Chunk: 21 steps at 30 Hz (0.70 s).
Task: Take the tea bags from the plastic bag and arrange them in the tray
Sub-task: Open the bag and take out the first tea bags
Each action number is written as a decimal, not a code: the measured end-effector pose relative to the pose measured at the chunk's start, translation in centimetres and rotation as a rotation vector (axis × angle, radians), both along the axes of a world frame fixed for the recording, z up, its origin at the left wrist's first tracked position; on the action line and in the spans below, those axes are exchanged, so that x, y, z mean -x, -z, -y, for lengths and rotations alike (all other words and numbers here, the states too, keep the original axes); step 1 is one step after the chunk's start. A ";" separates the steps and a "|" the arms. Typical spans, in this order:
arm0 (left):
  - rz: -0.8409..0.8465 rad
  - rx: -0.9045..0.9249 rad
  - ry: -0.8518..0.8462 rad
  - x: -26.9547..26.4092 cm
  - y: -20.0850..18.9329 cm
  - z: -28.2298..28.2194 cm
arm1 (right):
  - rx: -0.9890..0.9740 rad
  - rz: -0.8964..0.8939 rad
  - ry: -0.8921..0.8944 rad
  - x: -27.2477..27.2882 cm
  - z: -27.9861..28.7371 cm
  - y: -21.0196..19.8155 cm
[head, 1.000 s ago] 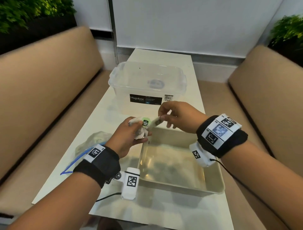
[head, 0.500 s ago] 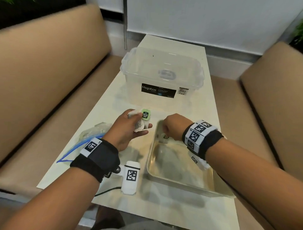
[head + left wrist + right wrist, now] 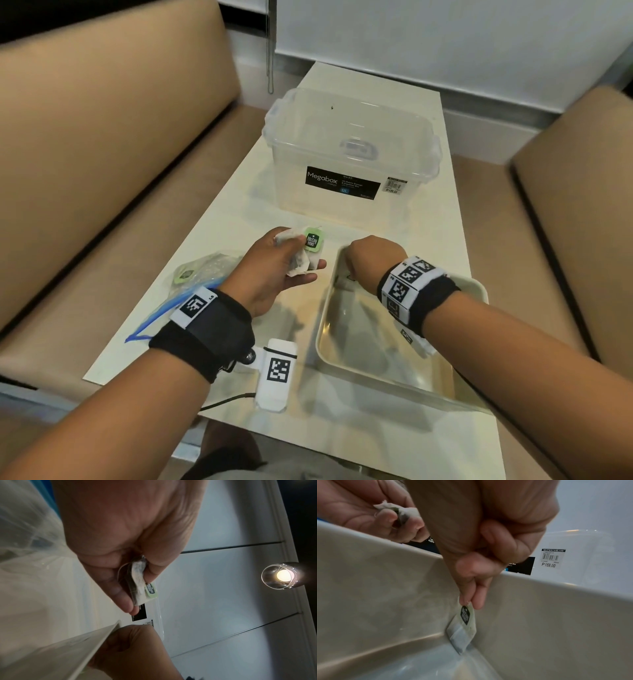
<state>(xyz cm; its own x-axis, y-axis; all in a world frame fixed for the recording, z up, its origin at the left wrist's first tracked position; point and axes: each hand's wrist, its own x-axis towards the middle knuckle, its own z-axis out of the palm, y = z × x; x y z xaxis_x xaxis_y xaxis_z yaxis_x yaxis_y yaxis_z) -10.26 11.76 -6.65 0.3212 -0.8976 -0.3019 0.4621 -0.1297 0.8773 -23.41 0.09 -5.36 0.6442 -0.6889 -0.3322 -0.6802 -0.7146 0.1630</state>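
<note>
My left hand (image 3: 274, 270) hovers left of the tray and grips a small bunch of white tea bags (image 3: 303, 255) with a green tag; the left wrist view shows the tea bags (image 3: 139, 582) pinched between thumb and fingers. My right hand (image 3: 368, 263) reaches into the far left corner of the beige tray (image 3: 387, 380). In the right wrist view its fingertips (image 3: 477, 601) pinch the top of one tea bag (image 3: 462, 628), whose lower end touches the tray floor in the corner. The clear plastic bag (image 3: 191, 281) with a blue zip lies left of my left wrist, with a green tag showing inside.
A clear lidded Megabox storage box (image 3: 349, 161) stands behind the tray on the narrow white table (image 3: 222, 222). Tan bench cushions (image 3: 102, 144) run along both sides. A white tagged sensor block (image 3: 277, 373) hangs below my left wrist.
My right hand drew one tea bag away from the bunch in my left hand and lowered it into the tray's far left corner. The left hand has kept its bunch, nearly still.
</note>
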 end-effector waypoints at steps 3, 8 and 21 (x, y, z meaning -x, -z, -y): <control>0.004 0.001 0.007 -0.1 0.0 -0.2 | 0.022 -0.023 -0.016 -0.2 -0.2 -0.1; 0.005 -0.007 0.010 -0.2 0.1 -0.3 | 0.062 -0.018 -0.049 -0.3 -0.5 -0.5; 0.100 0.018 0.091 0.9 0.1 -0.1 | -0.224 0.576 -0.004 1.0 -0.3 -6.2</control>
<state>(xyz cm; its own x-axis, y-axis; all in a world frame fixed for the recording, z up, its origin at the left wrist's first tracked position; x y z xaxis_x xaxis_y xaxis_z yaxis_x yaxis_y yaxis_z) -11.20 11.90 -6.71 0.2660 -0.9295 -0.2555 0.3589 -0.1505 0.9212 -24.37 0.42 0.88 0.7654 -0.6401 -0.0665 -0.6118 -0.6918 -0.3836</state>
